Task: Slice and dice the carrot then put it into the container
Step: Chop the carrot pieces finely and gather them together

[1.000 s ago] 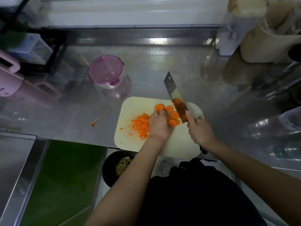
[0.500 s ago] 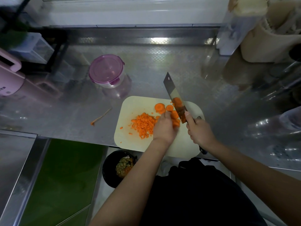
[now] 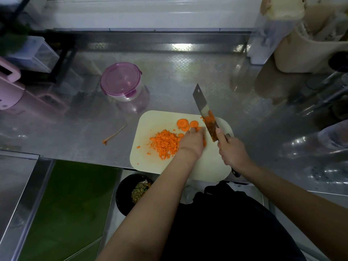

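Carrot (image 3: 165,145) lies wholly on the cutting board (image 3: 148,162), in two states. A diced heap (image 3: 163,147) spreads at 9 o'clock from our left hand (image 3: 192,143), and a few whole rounds (image 3: 183,123) sit at 12 o'clock from it, near the board's far edge.

Our left hand lies knuckles-up on the board with its fingers bent down over some rounds just beside the blade, pinning them. How many are under it we cannot tell. Our right hand (image 3: 230,152) is wrapped round the handle of the knife (image 3: 202,104), forefinger laid along the blade's back. The blade runs toward 11 o'clock, its tip out past the board's far edge. Orange shows on its flat, either stuck pieces or reflection.

The container (image 3: 121,84) stands on the steel counter (image 3: 178,72) at 10 o'clock from the board, well apart from it, with its purple lid on. We see no carrot in it.

We judge the slicing done, since no uncut length of carrot shows. Dicing looks well past half, with the heap far outweighing the rounds. Left to do are chopping the pinned rounds and those at 12 o'clock, taking the lid off, and moving all the dice across. A thin orange scrap (image 3: 113,136) on the counter at 9 o'clock looks like trimming
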`<action>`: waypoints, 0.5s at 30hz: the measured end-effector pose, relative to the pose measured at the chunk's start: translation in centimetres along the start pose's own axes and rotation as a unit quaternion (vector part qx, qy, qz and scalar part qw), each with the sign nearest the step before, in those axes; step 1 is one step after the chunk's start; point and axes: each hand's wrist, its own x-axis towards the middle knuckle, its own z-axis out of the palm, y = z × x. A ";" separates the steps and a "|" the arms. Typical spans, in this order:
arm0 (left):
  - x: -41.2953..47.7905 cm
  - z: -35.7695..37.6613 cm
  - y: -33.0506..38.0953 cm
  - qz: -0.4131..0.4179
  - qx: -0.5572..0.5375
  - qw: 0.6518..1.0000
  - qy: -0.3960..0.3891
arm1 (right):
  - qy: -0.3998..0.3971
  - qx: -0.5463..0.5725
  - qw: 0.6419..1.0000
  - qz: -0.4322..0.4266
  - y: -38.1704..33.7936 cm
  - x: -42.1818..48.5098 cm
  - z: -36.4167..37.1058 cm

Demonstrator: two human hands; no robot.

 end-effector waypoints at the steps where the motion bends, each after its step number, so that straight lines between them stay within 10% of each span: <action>1: 0.1 -0.1 0.0 0.000 -0.002 1.000 -0.003 | 0.000 0.005 1.000 0.004 0.1 0.1 0.0; 15: -5.2 -0.9 -4.6 -0.017 -0.356 0.912 0.204 | -0.057 -0.094 0.989 -0.104 -2.1 -2.5 0.7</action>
